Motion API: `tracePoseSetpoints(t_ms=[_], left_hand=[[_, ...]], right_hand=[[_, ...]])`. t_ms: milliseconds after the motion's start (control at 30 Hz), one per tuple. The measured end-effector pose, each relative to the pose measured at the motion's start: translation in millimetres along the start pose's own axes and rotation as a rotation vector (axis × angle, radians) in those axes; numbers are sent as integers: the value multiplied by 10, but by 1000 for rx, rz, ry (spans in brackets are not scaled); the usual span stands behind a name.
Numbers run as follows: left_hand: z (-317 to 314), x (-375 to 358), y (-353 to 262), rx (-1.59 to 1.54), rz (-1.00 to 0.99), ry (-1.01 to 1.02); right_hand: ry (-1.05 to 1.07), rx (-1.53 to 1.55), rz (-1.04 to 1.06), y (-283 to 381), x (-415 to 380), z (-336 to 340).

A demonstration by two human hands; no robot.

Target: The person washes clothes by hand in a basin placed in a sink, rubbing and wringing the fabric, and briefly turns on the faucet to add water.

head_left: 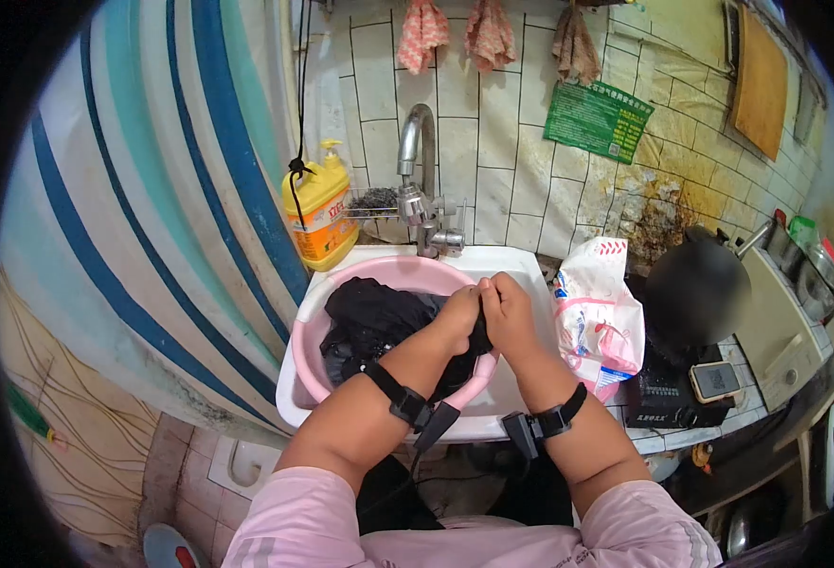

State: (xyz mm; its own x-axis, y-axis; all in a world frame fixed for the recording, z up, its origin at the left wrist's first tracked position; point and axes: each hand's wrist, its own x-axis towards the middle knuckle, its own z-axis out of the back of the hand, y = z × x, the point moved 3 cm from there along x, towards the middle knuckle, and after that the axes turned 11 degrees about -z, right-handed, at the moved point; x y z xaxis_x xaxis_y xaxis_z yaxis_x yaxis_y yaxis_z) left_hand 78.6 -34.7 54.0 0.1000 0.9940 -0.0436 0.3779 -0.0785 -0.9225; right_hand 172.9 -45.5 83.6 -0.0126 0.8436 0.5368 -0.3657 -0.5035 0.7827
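Note:
Dark wet-looking cloth (376, 317) lies heaped in a pink basin (314, 364), which stands in the white sink (528, 275). At the basin's right side, my left hand (459, 320) is closed on a part of the dark cloth. My right hand (509, 310) is pressed against it from the right, fingers curled round the same bunch of cloth. Both hands are just above the rim. Black straps with small devices sit on both forearms.
A metal faucet (419, 142) rises behind the basin, with a yellow detergent bottle (320, 213) at its left. Right of the sink are a white-and-pink plastic bag (599, 317), a black stove (658, 402), a dark round pan (698, 289) and a phone (717, 381).

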Motion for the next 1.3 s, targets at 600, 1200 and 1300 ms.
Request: tracePoseSetpoints(t_ms=[600,1200,1300], left_hand=[[216,107,-151,561,-170,-73],[137,96,-57,744,-313,-7],[200,112,-63,700,-301,-36]], right_hand=[[-32,-22,-470,-688,277,116],[449,722,-552,64,-57,194],[492,829,-480,204,-92,73]])
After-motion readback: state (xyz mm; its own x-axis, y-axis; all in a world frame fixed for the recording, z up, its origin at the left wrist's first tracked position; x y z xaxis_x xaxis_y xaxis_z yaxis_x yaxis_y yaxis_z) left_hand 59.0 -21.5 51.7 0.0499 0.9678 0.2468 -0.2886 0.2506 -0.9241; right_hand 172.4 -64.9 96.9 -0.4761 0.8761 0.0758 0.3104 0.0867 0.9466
